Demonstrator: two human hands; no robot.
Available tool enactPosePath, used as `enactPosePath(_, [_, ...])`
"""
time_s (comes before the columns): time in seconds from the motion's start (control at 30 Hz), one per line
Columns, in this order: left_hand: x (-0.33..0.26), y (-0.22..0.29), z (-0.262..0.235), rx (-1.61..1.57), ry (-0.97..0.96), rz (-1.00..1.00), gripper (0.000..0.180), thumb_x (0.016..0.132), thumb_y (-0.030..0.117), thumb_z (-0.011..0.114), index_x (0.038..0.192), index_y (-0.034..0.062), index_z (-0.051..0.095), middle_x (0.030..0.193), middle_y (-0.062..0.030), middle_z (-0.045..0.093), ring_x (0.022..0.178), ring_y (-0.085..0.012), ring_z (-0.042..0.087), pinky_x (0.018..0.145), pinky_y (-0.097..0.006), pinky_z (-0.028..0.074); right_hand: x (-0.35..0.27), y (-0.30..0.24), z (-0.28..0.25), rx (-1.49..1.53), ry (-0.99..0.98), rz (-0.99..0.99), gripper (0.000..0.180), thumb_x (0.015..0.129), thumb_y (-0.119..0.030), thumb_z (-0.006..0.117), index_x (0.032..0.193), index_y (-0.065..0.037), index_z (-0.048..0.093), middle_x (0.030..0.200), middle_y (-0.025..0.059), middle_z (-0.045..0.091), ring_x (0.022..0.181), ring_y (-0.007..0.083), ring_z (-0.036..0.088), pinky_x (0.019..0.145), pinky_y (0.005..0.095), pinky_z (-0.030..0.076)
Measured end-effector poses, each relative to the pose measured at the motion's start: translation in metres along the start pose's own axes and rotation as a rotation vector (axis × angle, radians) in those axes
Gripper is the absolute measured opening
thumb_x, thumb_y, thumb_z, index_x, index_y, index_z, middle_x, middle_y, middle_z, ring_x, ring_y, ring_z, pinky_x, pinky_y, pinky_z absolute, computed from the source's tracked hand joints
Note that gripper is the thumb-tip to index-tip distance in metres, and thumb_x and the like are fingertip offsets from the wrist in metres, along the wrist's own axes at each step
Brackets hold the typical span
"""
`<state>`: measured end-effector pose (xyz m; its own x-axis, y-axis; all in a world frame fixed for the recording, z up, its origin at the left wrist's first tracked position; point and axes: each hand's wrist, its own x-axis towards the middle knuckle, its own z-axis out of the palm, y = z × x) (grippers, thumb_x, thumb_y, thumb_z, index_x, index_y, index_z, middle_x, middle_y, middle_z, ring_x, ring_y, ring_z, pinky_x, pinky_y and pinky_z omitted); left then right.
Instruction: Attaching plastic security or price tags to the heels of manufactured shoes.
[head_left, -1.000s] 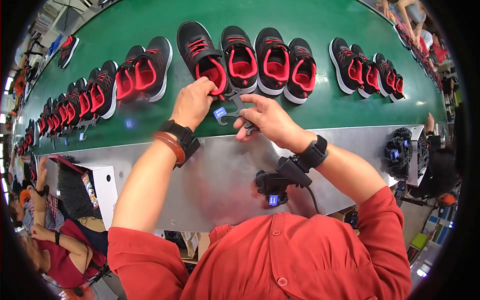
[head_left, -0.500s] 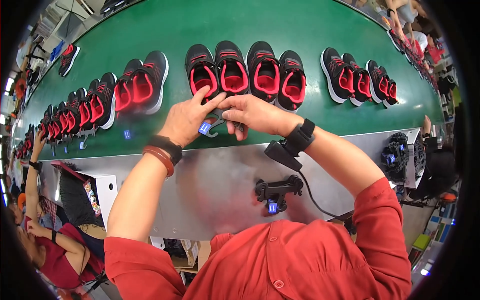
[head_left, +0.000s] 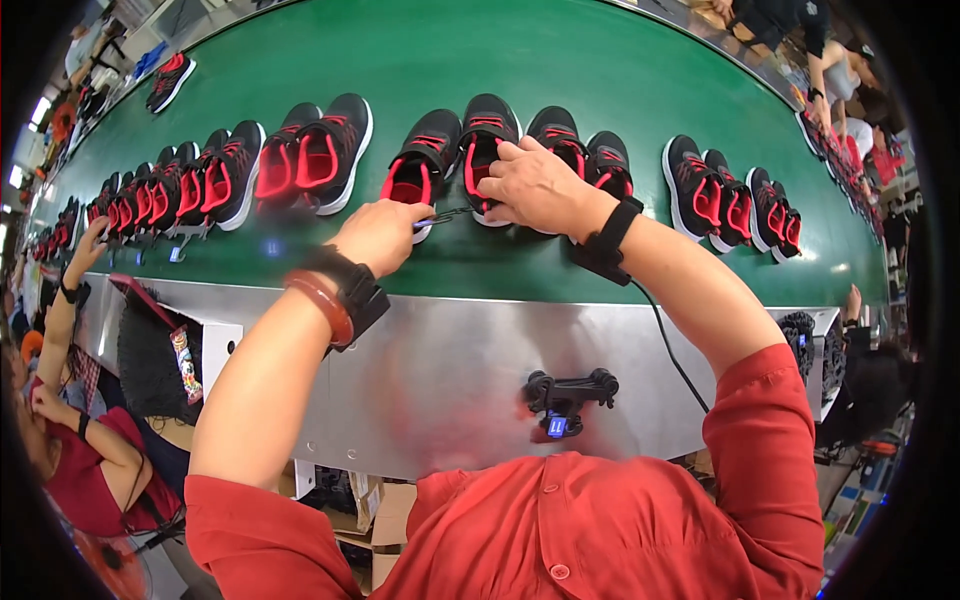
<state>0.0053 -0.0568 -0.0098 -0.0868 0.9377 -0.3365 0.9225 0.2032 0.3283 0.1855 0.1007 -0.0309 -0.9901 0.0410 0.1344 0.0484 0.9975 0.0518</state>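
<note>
Black sneakers with red linings stand in a row on the green belt. My left hand (head_left: 378, 238) is closed on a dark plastic shoe hanger (head_left: 447, 215), just by the heel of the leftmost sneaker (head_left: 424, 148) of the middle group. Beside it, my right hand (head_left: 548, 190) has its fingers bent over the red collar of the second sneaker (head_left: 490, 118), gripping it near the heel. The hanger reaches across from my left hand toward that heel. My right hand partly covers a third sneaker (head_left: 556, 128) and a fourth sneaker (head_left: 608, 155).
More black hangers (head_left: 570, 390) with a blue tag lie on the metal ledge (head_left: 450, 350) before me. Sneaker pairs stand left and right along the green belt (head_left: 560, 60). A cable (head_left: 668, 338) runs from my right wrist. At far left, another person's hand (head_left: 92, 243) reaches to the shoes.
My hands, together on the hanger before, have moved apart. The right has gone up to the second sneaker's collar; the left keeps the hanger. The leftmost middle sneaker now stands tilted.
</note>
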Motion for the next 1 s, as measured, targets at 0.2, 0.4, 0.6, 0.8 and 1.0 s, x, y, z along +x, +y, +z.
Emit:
enactPosePath(0.2, [0.004,-0.007,0.005,-0.039,0.014,-0.062,0.042,0.083,0.004,0.048,0.121,0.0152,0.060,0.106,-0.0172,0.064,0.098,-0.0359,0.061,0.084,-0.044,0.048,0.016,-0.008,0.000,-0.043,0.059,-0.036,0.027,0.074,-0.038,0.069,0.082,-0.014,0.064,0.075,0.0004,0.057,0.088,0.0190,0.049,0.079,0.0332,0.037])
enactPosePath(0.4, [0.005,-0.017,0.013,-0.226,0.072,0.029,0.039,0.081,-0.003,0.050,0.116,0.0083,0.061,0.102,-0.0159,0.064,0.098,-0.0337,0.061,0.081,-0.041,0.048,0.028,-0.016,0.000,-0.126,-0.070,-0.006,0.022,0.072,-0.036,0.069,0.077,-0.015,0.066,0.073,-0.0006,0.058,0.089,0.0182,0.049,0.081,0.0337,0.036])
enactPosePath(0.6, [0.006,-0.017,0.001,-0.315,0.204,0.260,0.061,0.068,-0.022,0.044,0.122,0.0058,0.056,0.131,-0.0147,0.048,0.114,-0.0305,0.053,0.098,-0.033,0.041,0.014,0.003,0.013,0.065,0.244,0.247,0.031,0.070,-0.033,0.072,0.095,-0.015,0.067,0.091,0.0039,0.062,0.092,0.0243,0.054,0.078,0.0393,0.039])
enactPosePath(0.8, [-0.008,-0.005,0.001,0.274,0.451,0.168,0.053,0.069,-0.009,0.054,0.118,0.0105,0.060,0.123,-0.0151,0.056,0.101,-0.0356,0.057,0.086,-0.041,0.048,-0.049,-0.029,-0.026,0.289,0.206,0.292,0.029,0.072,-0.011,0.069,0.101,-0.010,0.062,0.099,0.0088,0.058,0.093,0.0268,0.053,0.083,0.0402,0.041])
enactPosePath(1.0, [0.035,0.102,0.023,0.185,0.532,0.643,0.057,0.069,0.016,0.075,0.122,0.0134,0.055,0.106,-0.0165,0.059,0.102,-0.0340,0.055,0.090,-0.047,0.042,-0.159,-0.075,-0.044,0.651,-0.103,0.217,0.016,0.076,-0.023,0.066,0.083,-0.008,0.065,0.079,0.0061,0.061,0.088,0.0257,0.058,0.079,0.0406,0.040])
